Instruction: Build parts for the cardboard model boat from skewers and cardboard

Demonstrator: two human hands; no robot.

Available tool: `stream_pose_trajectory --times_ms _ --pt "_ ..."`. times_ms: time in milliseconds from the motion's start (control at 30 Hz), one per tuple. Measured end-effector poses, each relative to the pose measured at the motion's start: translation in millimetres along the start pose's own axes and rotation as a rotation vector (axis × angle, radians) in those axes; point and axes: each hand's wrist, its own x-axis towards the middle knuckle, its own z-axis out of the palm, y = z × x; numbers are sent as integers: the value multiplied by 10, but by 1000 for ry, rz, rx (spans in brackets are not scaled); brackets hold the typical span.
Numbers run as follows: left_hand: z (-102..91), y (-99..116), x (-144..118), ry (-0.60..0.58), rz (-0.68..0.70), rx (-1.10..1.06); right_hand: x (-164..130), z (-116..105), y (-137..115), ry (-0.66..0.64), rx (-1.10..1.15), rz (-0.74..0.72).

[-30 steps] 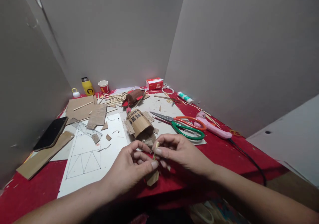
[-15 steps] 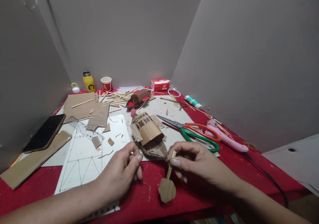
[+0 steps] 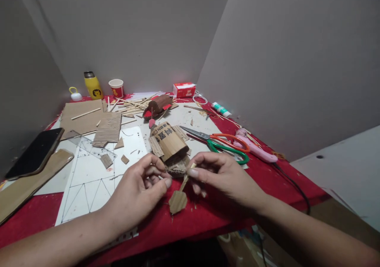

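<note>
My right hand (image 3: 221,178) pinches the stick of a small paddle-shaped piece (image 3: 178,202), a narrow strip with an eight-sided cardboard blade hanging down over the red cloth. My left hand (image 3: 139,190) is half curled, with a gap between thumb and forefinger; I see nothing held in it. Just beyond both hands lies a cardboard model boat (image 3: 175,148) with a curved, printed roof and slatted side pieces. Its near end sits between my hands, partly covered by the fingers.
Scissors (image 3: 212,137) and a pink glue gun (image 3: 257,148) lie at the right. A brown model boat (image 3: 158,105) rests behind, by thin wooden sticks (image 3: 135,106). At the left are a phone (image 3: 35,152), a clear ruler (image 3: 92,146), cardboard (image 3: 80,114) and a drawn sheet (image 3: 89,195).
My right hand has brought the paddle piece left, closer to my left hand. The left thumb and forefinger have parted. The whole view has shifted slightly.
</note>
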Motion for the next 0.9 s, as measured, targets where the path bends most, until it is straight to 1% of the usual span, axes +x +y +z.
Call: stream_pose_trajectory --times_ms 100,167,333,467,533,700,800,900 --pt "37 59 9 -69 -68 -142 1 68 -40 8 1 -23" --pt "52 81 19 -108 -110 -192 11 100 -56 0 6 -26" --pt "30 101 43 -153 -182 -259 46 111 -42 -72 63 -12" --pt "-13 101 53 -175 -203 -284 57 86 -16 -91 89 -19" --pt "-28 99 55 -162 -187 -270 53 76 -24 -68 83 -27" --pt "-52 81 64 -67 -128 -174 29 26 -83 37 17 -100" --pt "-67 53 84 -40 -136 -176 18 -9 -84 78 -32 -117" --pt "-80 27 107 -34 -153 -193 8 -18 -69 84 -44 -116"
